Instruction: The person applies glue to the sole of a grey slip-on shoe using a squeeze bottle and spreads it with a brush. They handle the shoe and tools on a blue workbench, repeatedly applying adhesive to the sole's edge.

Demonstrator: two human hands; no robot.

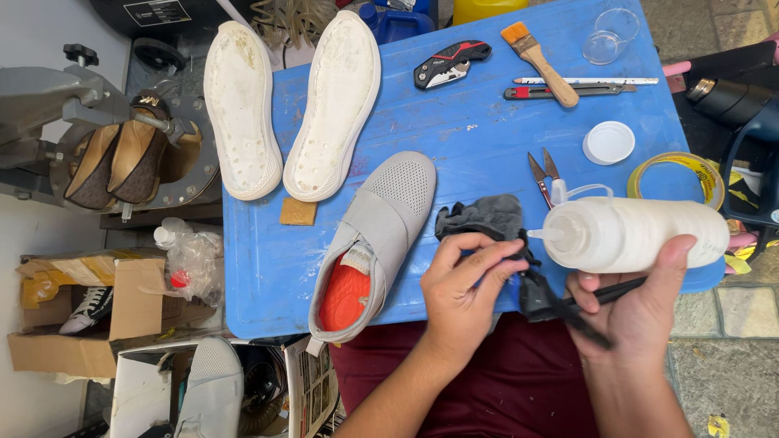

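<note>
My right hand holds a white squeeze bottle on its side, nozzle pointing left, together with a thin black brush. My left hand pinches a dark grey cloth right at the nozzle tip. A grey slip-on shoe upper with an orange insole lies just left of my left hand on the blue tabletop. Two white soles lie bottom-up at the far left of the table.
A folding knife, wooden paintbrush, utility cutter, small scissors, white lid, clear cup and tape roll lie on the table. A shoe press stands left, with cardboard boxes below it.
</note>
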